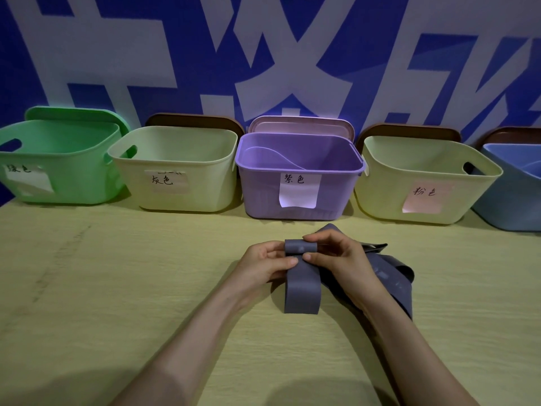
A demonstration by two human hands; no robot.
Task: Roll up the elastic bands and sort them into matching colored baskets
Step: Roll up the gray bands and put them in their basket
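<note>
On the pale wood-grain counter, the left hand and right hand each grip the small rolled end of a wide slate-grey elastic band, their fingers and thumbs curled round the roll. Its loose length lies on the counter and loops beside the right wrist. Just beyond stands the purple plastic basket, between two cream baskets, with a green basket far left and a blue basket far right.

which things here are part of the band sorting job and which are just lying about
In the job: left hand, right hand, grey-purple elastic band, green basket, grey-labelled basket, purple basket, pink-labelled basket, blue basket.
Lying about: green lid, pink lid, brown lids, all propped behind the baskets.
</note>
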